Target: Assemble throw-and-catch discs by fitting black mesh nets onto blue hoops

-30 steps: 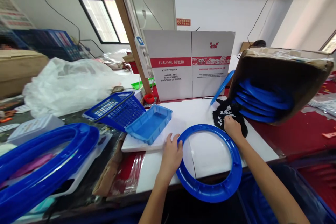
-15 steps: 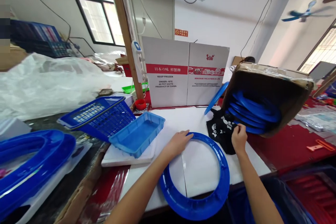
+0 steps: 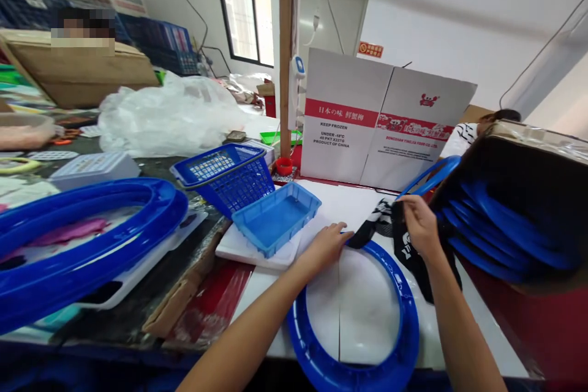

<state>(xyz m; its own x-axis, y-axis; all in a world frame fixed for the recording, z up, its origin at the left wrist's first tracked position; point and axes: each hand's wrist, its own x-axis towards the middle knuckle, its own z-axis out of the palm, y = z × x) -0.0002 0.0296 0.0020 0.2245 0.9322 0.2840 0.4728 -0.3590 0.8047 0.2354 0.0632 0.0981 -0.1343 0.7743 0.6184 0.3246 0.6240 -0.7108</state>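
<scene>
A blue plastic ring (image 3: 407, 318) lies on the white work surface in front of me. My left hand (image 3: 326, 248) is at its upper left rim, fingers bent, their tips against one end of a black cloth with white print (image 3: 373, 220). That cloth stretches up to the right, where my right hand (image 3: 420, 223) pinches it between thumb and fingers. More black printed fabric (image 3: 420, 266) lies beneath my right hand and wrist, partly hidden by them. The left fingertips' exact hold is partly covered.
A cardboard box (image 3: 546, 135) with several blue rings (image 3: 500, 233) tilts open at right. A light blue tray (image 3: 275, 220) and blue basket (image 3: 225, 174) stand left of the ring. Larger blue rings (image 3: 169, 208) lie far left. A printed white carton (image 3: 344, 86) stands behind.
My view has swung left. My right hand has lifted black cloth and drawn it toward my left hand. One end now meets the left fingertips at the ring's rim.
</scene>
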